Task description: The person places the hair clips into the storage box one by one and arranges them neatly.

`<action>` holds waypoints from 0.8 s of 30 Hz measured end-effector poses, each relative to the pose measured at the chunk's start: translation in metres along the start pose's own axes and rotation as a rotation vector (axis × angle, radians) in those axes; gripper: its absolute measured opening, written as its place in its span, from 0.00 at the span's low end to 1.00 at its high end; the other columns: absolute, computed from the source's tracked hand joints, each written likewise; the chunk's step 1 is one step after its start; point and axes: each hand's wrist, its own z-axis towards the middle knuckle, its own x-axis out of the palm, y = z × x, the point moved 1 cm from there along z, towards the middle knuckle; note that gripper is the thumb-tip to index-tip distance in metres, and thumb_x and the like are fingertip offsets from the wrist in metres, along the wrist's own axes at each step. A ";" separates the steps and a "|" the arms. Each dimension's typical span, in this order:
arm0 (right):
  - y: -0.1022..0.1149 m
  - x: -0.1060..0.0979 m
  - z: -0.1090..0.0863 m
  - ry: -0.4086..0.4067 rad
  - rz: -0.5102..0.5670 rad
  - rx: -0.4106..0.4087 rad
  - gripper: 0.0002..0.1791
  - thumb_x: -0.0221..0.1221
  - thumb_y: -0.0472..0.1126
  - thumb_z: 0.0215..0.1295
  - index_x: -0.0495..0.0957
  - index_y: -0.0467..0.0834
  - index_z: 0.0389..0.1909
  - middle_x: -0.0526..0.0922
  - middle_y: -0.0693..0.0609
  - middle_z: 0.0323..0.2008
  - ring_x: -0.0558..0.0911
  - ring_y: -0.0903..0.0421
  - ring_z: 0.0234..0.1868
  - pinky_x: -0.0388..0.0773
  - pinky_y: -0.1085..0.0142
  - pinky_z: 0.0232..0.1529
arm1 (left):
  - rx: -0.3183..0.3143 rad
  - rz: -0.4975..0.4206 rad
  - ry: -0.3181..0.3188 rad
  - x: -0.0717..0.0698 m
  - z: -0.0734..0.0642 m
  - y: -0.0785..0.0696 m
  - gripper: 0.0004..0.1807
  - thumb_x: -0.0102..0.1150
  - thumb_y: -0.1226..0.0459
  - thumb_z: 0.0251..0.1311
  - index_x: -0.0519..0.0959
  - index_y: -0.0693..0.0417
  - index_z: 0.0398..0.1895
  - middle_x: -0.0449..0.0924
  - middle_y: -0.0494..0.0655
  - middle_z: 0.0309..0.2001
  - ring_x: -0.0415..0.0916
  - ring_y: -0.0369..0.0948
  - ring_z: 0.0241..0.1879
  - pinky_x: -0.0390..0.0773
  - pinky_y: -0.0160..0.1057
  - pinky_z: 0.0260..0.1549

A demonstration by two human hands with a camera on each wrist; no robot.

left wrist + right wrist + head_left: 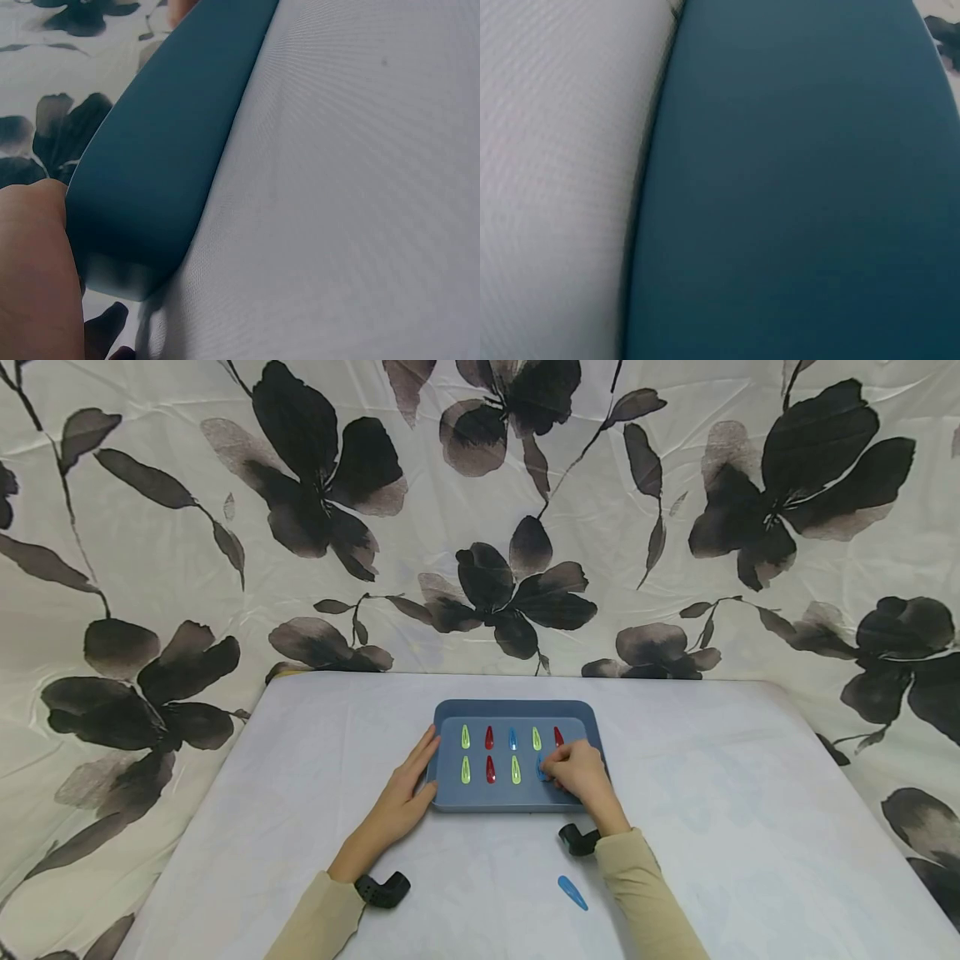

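A blue-grey tray (487, 798) holds two rows of snap hair clips, among them a yellow-green hair clip (466, 770), a red hair clip (491, 769) and a blue hair clip (513, 739). My left hand (401, 793) rests along the tray's left edge with fingers extended; its thumb (34, 262) lies at the tray's corner in the left wrist view. Over the front row's right part, my right hand (583, 772) pinches another blue hair clip (541, 767), partly hidden by the fingers. Only the tray's side wall (795, 195) fills the right wrist view, without the hand.
One more blue hair clip (573, 893) lies on the white tablecloth (480, 893) in front of the tray, near the right sleeve (645, 885). Behind the table hangs a floral cloth (420, 510). Each wrist wears a black camera (383, 889).
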 end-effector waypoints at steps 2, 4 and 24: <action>0.001 0.001 -0.001 0.000 -0.012 -0.001 0.07 0.67 0.37 0.58 0.85 0.39 0.23 0.81 0.51 0.17 0.78 0.58 0.17 0.71 0.69 0.19 | -0.004 0.001 0.000 0.000 0.000 -0.001 0.39 0.50 0.74 0.61 0.53 0.59 0.78 0.45 0.48 0.80 0.43 0.46 0.77 0.50 0.63 0.68; 0.001 0.001 -0.002 -0.004 -0.020 0.003 0.06 0.67 0.37 0.58 0.85 0.40 0.23 0.81 0.52 0.17 0.78 0.58 0.18 0.71 0.69 0.20 | -0.007 0.000 0.000 0.000 0.000 -0.001 0.39 0.50 0.73 0.61 0.54 0.58 0.78 0.45 0.48 0.80 0.43 0.45 0.77 0.50 0.63 0.69; 0.000 0.002 -0.002 -0.020 -0.093 -0.028 0.12 0.70 0.37 0.56 0.81 0.41 0.16 0.78 0.53 0.14 0.76 0.58 0.19 0.70 0.68 0.22 | 0.013 0.016 -0.004 0.000 0.000 0.001 0.39 0.50 0.73 0.61 0.54 0.61 0.77 0.45 0.51 0.79 0.43 0.47 0.77 0.50 0.53 0.71</action>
